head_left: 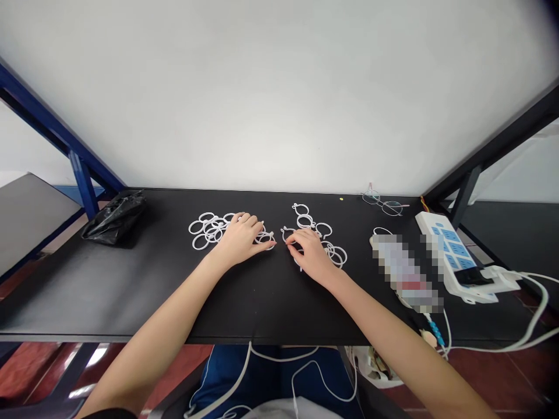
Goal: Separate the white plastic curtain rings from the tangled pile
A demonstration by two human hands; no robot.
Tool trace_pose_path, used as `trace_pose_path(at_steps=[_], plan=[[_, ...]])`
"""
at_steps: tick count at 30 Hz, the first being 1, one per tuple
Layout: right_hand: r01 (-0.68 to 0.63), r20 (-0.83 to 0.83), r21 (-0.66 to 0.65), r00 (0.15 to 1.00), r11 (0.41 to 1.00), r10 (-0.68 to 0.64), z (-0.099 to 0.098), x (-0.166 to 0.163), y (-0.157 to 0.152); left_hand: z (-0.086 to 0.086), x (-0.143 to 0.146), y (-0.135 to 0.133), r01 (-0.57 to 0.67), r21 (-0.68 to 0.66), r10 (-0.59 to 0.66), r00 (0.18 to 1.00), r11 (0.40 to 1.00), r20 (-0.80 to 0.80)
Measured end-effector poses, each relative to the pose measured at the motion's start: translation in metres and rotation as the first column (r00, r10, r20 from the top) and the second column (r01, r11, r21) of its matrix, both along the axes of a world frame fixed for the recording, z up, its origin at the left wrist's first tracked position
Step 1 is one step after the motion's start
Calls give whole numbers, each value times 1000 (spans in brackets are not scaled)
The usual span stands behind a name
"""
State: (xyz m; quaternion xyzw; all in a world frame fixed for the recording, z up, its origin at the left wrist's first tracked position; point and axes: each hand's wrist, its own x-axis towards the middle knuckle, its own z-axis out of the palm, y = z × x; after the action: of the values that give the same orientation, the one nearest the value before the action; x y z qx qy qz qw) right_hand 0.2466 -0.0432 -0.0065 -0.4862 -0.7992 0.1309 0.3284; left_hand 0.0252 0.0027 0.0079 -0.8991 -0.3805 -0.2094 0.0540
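Two loose groups of thin white plastic rings, each with a small knob or eyelet, lie on a black tabletop [244, 297]. My left hand [242, 238] rests palm down over the right side of the left group of rings [201, 241]. Its thumb stretches out to the right across a ring [264, 237], and the fingers are apart but partly covered. At the left edge of the right group of rings [324, 230], my right hand [311, 253] has thumb and forefinger close together at a white ring [286, 230]. Its palm hides some rings underneath.
A crumpled black plastic bag [116, 218] lies at the far left. Eyeglasses [392, 208] sit at the back right, near the white wall [279, 99]. Closer in are a blurred-out phone [406, 273] with a cable and a white power strip [454, 247] with a plugged-in charger.
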Motion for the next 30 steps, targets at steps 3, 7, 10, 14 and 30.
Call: trace_pose_path(at_steps=[3,7,10,14,30], plan=[[-9,-2,-18,1000,1000,9,0,-1,-1,-1,-1,0,-8,5,8,1000,1000,-30],[27,26,-16,999,1000,-26,1,-2,-1,-1,0,-1,-30,12,31,998,999,-47],[66,56,-11,996,998,-65,1,-2,-1,-1,2,-2,-60,31,61,998,998,-17],[69,36,-14,997,998,-68,2,-2,-1,0,4,-5,-86,33,85,996,996,29],[35,-324,2,945,999,-33,6,-9,-6,7,19,-21,77,-108,-68,994,991,83]])
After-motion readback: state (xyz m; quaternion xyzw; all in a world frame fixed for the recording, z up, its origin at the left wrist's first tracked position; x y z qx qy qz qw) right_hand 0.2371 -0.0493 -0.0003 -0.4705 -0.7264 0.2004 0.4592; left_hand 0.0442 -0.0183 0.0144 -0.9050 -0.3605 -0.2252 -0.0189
